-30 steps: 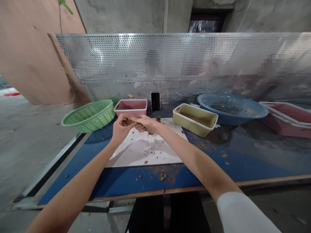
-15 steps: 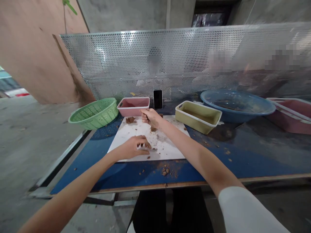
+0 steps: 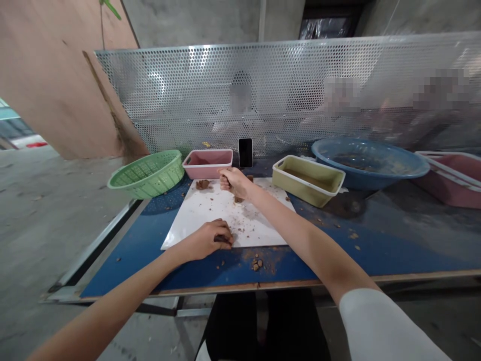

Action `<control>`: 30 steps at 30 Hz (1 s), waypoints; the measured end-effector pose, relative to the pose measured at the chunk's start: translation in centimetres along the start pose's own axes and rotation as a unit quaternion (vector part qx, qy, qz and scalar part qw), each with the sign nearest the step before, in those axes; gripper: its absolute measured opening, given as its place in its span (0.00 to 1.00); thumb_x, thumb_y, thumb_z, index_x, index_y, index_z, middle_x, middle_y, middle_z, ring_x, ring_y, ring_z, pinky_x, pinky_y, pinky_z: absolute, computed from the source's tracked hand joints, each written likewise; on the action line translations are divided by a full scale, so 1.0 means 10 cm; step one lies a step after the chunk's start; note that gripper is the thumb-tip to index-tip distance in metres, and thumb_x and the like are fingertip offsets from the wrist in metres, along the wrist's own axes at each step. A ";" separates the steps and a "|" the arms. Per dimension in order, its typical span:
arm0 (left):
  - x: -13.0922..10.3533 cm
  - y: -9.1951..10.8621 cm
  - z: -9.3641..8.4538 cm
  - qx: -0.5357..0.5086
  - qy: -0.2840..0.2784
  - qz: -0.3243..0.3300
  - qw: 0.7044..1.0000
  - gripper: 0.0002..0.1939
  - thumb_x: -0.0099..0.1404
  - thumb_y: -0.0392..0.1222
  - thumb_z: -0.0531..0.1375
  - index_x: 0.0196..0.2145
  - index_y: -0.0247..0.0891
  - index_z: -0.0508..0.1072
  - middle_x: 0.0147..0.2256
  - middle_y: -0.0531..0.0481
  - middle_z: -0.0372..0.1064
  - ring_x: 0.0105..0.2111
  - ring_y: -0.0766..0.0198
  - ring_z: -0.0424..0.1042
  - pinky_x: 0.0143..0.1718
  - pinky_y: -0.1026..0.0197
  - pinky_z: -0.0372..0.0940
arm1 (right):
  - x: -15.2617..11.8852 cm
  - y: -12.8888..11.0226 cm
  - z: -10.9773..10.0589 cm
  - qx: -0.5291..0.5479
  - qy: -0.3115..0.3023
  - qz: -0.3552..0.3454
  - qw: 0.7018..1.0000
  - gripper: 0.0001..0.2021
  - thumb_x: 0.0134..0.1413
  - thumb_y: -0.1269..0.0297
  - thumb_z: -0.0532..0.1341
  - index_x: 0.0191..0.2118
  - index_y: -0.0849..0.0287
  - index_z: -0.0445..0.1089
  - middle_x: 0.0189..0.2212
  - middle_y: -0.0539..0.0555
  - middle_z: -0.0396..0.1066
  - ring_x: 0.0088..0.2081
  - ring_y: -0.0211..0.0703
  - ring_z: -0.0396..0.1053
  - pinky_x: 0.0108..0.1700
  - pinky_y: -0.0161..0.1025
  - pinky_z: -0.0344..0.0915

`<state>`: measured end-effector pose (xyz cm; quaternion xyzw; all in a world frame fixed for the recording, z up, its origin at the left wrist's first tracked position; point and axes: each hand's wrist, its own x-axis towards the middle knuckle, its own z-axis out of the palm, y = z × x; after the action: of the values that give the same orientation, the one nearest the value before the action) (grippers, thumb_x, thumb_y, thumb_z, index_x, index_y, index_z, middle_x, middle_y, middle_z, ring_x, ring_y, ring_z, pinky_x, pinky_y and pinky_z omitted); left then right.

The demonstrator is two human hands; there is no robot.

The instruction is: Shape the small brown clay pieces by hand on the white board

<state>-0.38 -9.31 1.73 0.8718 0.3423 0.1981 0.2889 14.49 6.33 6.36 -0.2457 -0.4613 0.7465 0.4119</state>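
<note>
My left hand [image 3: 210, 238] rests on the near edge of a white board [image 3: 188, 220], its fingers curled in. A dark brown patch shows inside the curl; whether it is a lump or shadow, I cannot tell. Over the back half of the board my right hand [image 3: 233, 181] is closed in a fist. Brown pieces of something [image 3: 238, 199] show on both sides of that fist and wrist, and the hand hides most of it. A brown clay-like lump [image 3: 203, 184] lies at the board's back left. Crumbs are scattered over the board.
A green basket [image 3: 150, 180] and a pink bin [image 3: 206, 173] stand back left. A phone [image 3: 245, 153] leans upright at the back. Rightward are a yellow-green bin [image 3: 300, 189], a blue basin [image 3: 376, 173] and another pink bin [image 3: 451, 188]. Several crumbs [image 3: 257, 263] lie by the front edge.
My left hand has drawn its fingers closer together and come slightly down toward the board's near edge. The right fist has stayed almost where it was.
</note>
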 end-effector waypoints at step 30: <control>0.73 -0.40 -0.68 -0.134 0.461 -0.051 0.876 0.19 0.56 0.53 0.74 0.37 0.38 0.78 0.36 0.45 0.80 0.37 0.55 0.79 0.42 0.54 0.73 | 0.10 0.11 -0.06 -0.017 0.004 0.088 0.996 0.09 0.61 0.72 0.53 0.31 0.53 0.55 0.16 0.38 0.44 0.18 0.33 0.38 0.20 0.31 0.40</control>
<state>-1.00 0.77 5.36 0.6159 0.4507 0.6068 0.2220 13.95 7.21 5.11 -0.2958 -0.4488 0.7707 0.3422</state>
